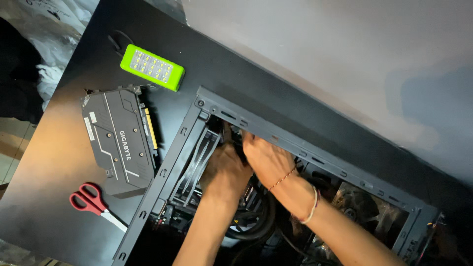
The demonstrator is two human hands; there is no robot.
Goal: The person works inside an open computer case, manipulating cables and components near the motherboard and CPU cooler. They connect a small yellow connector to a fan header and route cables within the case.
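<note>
On the dark desk (pixel 59 162), the open computer case (pixel 295 143) lies flat at centre frame so both hands, left hand (pixel 224 170) and right hand (pixel 266 157), reach inside together, grip hidden, while the graphics card (pixel 120 140) and red scissors (pixel 91 199) wait at left.

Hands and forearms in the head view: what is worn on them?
Both forearms are bare, with no sleeves or gloves. The right hand has a thin reddish thread and a pale band around its wrist. The left hand wears nothing visible.
</note>
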